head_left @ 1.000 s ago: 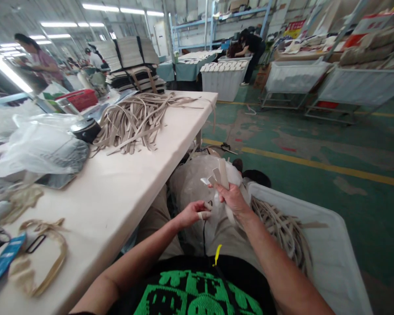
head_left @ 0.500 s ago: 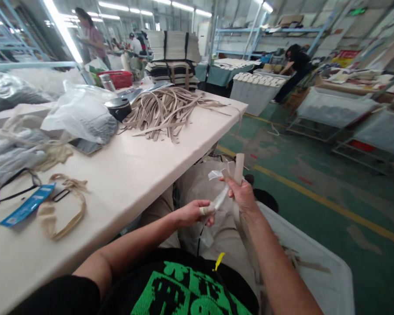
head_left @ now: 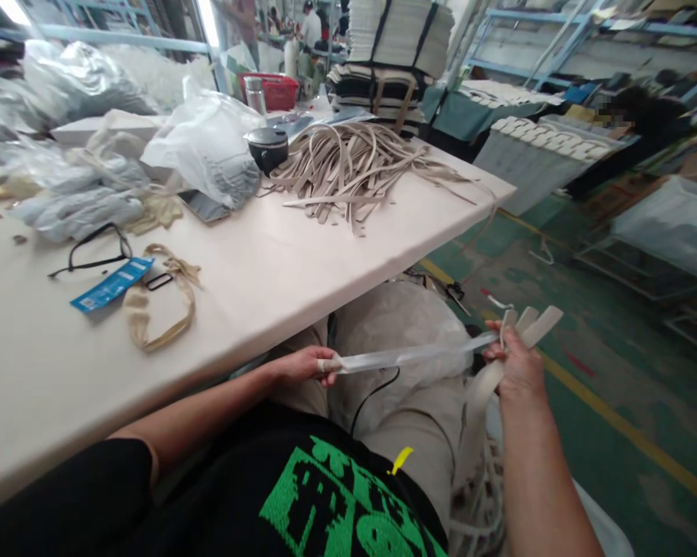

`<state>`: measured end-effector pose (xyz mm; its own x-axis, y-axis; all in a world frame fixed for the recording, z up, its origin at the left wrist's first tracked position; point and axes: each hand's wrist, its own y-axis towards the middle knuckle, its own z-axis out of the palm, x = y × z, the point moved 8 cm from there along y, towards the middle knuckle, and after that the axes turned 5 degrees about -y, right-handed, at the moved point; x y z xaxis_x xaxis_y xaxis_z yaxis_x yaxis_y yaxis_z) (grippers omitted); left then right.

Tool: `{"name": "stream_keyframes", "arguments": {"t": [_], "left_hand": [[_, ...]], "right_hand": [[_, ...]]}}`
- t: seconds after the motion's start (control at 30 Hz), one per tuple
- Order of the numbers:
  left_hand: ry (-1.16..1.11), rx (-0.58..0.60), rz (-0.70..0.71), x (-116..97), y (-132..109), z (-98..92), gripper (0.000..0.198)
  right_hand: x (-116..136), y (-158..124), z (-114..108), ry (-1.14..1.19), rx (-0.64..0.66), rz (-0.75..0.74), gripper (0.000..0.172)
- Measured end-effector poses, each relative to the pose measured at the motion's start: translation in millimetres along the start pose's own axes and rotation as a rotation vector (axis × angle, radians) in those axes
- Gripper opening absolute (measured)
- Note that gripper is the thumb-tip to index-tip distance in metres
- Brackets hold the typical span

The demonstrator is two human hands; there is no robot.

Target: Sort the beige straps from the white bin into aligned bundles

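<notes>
A translucent plastic strip [head_left: 406,357] is stretched taut across my lap between my two hands. My left hand [head_left: 310,365], with a wrapped finger, pinches its left end near the table edge. Its other end runs to my right hand [head_left: 517,362], farther right above the floor. That hand is closed around beige straps [head_left: 542,326], whose flat ends stick up past the fingers while their lengths hang down beside my leg. Exactly how the strip meets the straps is hidden by the fingers.
On the white table [head_left: 255,271] lie a heap of beige straps [head_left: 348,166], a black lidded cup [head_left: 267,148], a plastic bag [head_left: 209,139], eyeglasses [head_left: 98,247] and a blue packet [head_left: 112,285]. A white bin [head_left: 600,518] stands right of my leg. Another person bends over a far bin.
My hands have moved apart, the right one going farther right with the straps. The plastic strip, crumpled and short between them before, is now pulled out long. The view has shifted.
</notes>
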<state>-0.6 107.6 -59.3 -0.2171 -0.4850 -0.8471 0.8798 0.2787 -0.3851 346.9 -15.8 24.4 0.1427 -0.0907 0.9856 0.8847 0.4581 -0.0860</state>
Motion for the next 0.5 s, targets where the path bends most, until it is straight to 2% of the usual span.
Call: {"name": "stream_keyframes", "arguments": {"t": [0.17,0.27,0.37,0.5], "left_hand": [[0.176,0.091,-0.041,5.6,-12.0,-3.8,0.021],[0.383,0.127,-0.092,12.3,-13.2,-5.1,0.012],[0.602,0.153,-0.077,12.0,-11.1,-4.3,0.012],[0.761,0.081,-0.034,5.7,-5.2,-6.8,0.008]], "right_hand": [[0.5,5.0,7.6,0.009,-0.049,-0.002,0.016],[4.7,6.2,16.0,-0.001,-0.052,-0.017,0.009],[12.1,7.2,24.0,-0.020,-0.042,-0.042,0.007],[20.5,10.0,34.0,-0.049,-0.020,-0.060,0.007]]}}
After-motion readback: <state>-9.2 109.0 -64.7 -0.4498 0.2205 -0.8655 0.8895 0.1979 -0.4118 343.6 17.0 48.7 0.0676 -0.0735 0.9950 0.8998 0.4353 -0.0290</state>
